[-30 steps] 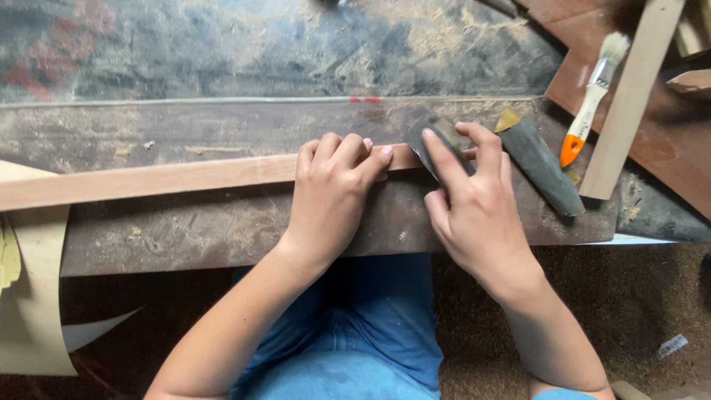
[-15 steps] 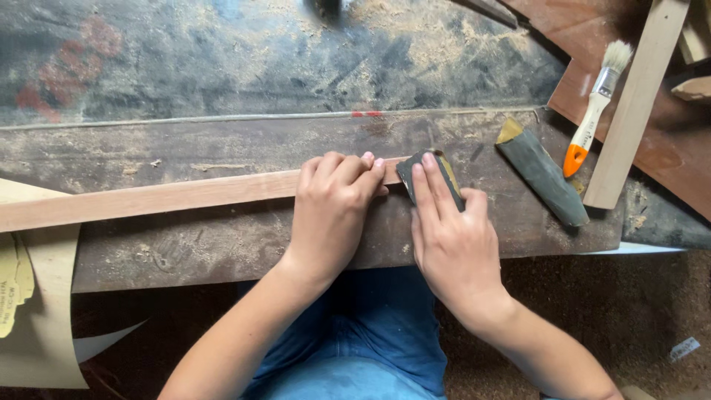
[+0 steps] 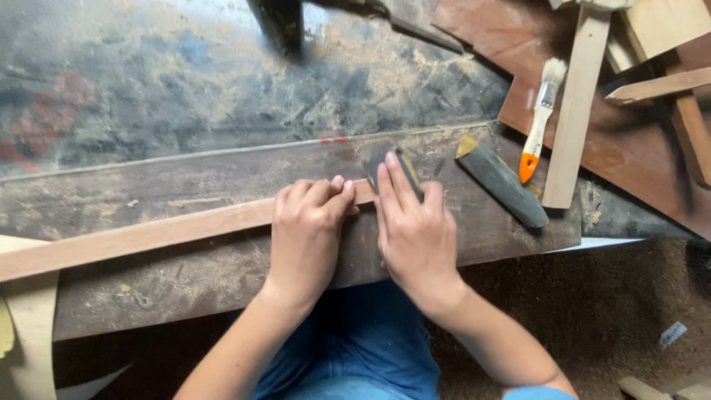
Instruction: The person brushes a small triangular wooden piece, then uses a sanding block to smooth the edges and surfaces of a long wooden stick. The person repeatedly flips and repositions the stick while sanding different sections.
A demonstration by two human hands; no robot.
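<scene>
Sanding is the step in hand: the left hand (image 3: 307, 237) presses flat, fingers closed over the long wooden strip (image 3: 148, 235) lying across the dusty tabletop (image 3: 185, 96), while the right hand (image 3: 415, 233) grips a dark sanding block (image 3: 379, 164) at the strip's end. The next stroke probably needs steady downward pressure.

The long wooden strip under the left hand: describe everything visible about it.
The wooden strip is a long, narrow, pale reddish-brown batten of bare wood. It lies flat on the dusty dark board, slanting from the picture's left edge slightly upward to the middle. The left hand presses down on its right end, covering it. The right hand holds a dark sanding block right at that end; whether the block touches the strip is hidden.
</scene>
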